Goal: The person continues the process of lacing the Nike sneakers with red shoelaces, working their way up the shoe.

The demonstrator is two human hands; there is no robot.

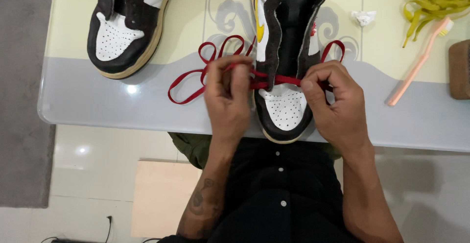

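Observation:
A dark brown and white high-top shoe [284, 111] stands on the glass table [98, 101], toe pointing toward me at the near edge. A red lace [188, 79] runs across its lowest eyelets and trails in loops to the left. My left hand [227, 98] pinches the lace at the shoe's left side. My right hand [333, 101] pinches the lace's other end at the shoe's right side, where a red loop shows behind the fingers.
A second matching shoe [125, 27] lies at the far left. A pink toothbrush [421, 62], yellow laces [435, 3], a crumpled white scrap [364, 17] and a brown block [460, 69] sit to the right. Below the table are pale floor tiles and a grey rug [22, 125].

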